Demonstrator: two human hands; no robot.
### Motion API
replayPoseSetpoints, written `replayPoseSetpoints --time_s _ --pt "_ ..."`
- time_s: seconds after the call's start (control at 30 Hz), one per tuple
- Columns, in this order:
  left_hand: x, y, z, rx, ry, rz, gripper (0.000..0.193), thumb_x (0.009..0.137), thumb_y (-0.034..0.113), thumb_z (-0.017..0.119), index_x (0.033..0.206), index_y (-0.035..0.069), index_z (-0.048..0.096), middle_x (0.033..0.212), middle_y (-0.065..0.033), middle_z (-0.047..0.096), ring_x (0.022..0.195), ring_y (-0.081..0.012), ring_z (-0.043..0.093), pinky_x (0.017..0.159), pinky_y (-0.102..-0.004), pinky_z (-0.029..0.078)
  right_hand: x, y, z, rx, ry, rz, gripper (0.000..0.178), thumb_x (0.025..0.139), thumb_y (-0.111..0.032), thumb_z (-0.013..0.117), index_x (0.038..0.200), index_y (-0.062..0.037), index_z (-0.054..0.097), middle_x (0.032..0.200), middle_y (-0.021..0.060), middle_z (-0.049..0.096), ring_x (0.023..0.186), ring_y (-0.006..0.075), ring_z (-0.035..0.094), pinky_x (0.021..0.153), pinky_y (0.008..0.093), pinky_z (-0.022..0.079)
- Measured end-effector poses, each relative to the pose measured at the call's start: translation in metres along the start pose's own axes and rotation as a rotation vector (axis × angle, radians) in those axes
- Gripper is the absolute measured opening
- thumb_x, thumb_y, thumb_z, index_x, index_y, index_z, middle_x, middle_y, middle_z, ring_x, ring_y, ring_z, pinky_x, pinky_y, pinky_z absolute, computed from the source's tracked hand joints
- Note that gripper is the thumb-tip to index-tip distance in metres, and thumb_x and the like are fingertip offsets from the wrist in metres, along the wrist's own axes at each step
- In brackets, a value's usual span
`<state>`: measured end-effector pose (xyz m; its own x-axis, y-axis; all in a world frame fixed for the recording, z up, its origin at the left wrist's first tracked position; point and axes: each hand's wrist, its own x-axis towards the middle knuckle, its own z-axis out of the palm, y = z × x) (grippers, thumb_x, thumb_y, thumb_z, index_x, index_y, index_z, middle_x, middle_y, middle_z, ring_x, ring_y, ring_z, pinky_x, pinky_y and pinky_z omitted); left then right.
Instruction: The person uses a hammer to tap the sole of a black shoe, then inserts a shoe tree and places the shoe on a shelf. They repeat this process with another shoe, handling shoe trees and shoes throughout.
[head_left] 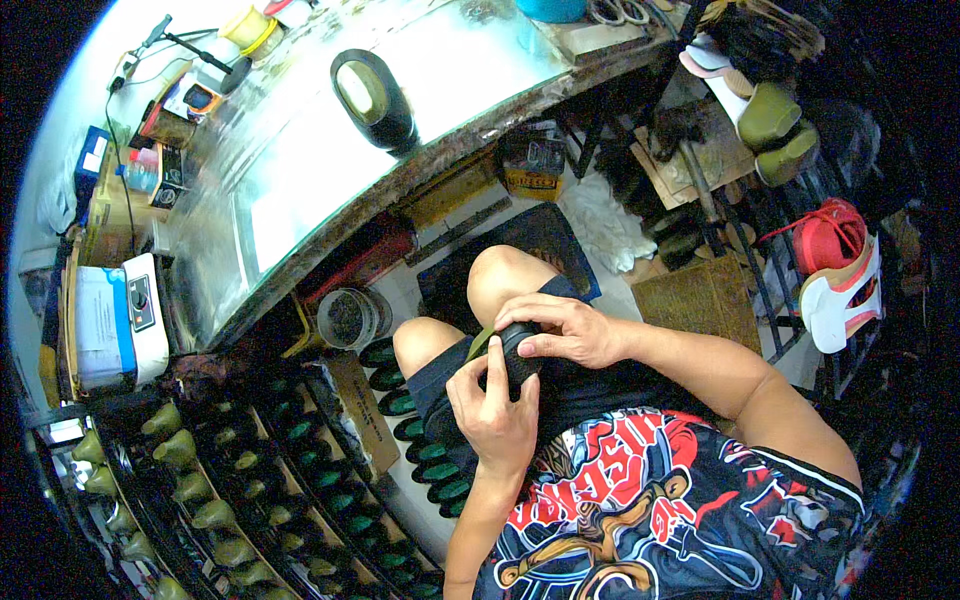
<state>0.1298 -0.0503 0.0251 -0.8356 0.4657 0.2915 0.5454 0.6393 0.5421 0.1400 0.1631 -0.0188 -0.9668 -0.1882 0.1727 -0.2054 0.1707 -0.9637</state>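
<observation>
Left hand [496,408] and right hand [578,334] hold a dark shoe [516,362], it seems.

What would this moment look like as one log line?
left hand: holding black piece | right hand: holding same piece | table: dark shoe on top

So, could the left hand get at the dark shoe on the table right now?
Probably not straight away: the left hand is busy holding a black item with the right hand. Freed, it could likely stretch forward over the table edge to the dark shoe, since nothing covers it.
</observation>
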Motion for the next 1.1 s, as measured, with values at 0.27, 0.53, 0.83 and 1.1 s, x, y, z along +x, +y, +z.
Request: replayPoseSetpoints --time_s 0.27,0.53,0.83,1.1 --pt "0.001 -0.013 -0.033 0.068 -0.170 0.005 0.079 0.070 0.025 0.101 0.141 0.006 0.073 0.123 -0.0132 0.068 0.120 -0.0353 0.061 0.105 -0.0500 0.050 -0.007 -0.008 0.005 -0.017 0.079 0.015 0.037 0.108 -0.029 0.068 0.132 -0.0011 0.067 0.132 0.0164 0.070 0.129 0.0326 0.066 0.115 0.0432 0.048" --pt "-0.039 -0.128 -0.068 -0.521 -0.295 -0.500 0.049 0.076 0.014 0.098 0.120 0.000 0.083 0.112 -0.0129 0.079 0.103 -0.0216 0.073 0.096 -0.0339 0.056 -0.010 -0.005 -0.004 0.084 0.012 0.080 0.038 0.107 -0.026 0.069 0.135 -0.0010 0.067 0.137 0.0145 0.068 0.134 0.0289 0.063 0.119 0.0408 0.045" --pt "0.005 -0.105 -0.054 -0.601 -0.428 -0.492 0.047 0.069 0.020 0.102 0.107 -0.002 0.083 0.109 -0.0079 0.076 0.104 -0.0178 0.069 0.098 -0.0302 0.051 -0.011 -0.004 -0.014 0.030 -0.055 0.093 0.038 0.107 -0.022 0.070 0.140 -0.0037 0.067 0.141 0.0128 0.066 0.134 0.0262 0.062 0.113 0.0376 0.050" --pt "0.063 -0.082 -0.029 -0.545 -0.687 -0.595 0.055 0.059 0.033 0.106 0.094 0.002 0.076 0.089 -0.0046 0.072 0.080 -0.0183 0.068 0.080 -0.0317 0.055 -0.013 0.006 -0.012 0.122 -0.086 0.133 0.038 0.107 -0.018 0.071 0.142 -0.0059 0.066 0.144 0.0082 0.061 0.125 0.0174 0.061 0.095 0.0316 0.057"
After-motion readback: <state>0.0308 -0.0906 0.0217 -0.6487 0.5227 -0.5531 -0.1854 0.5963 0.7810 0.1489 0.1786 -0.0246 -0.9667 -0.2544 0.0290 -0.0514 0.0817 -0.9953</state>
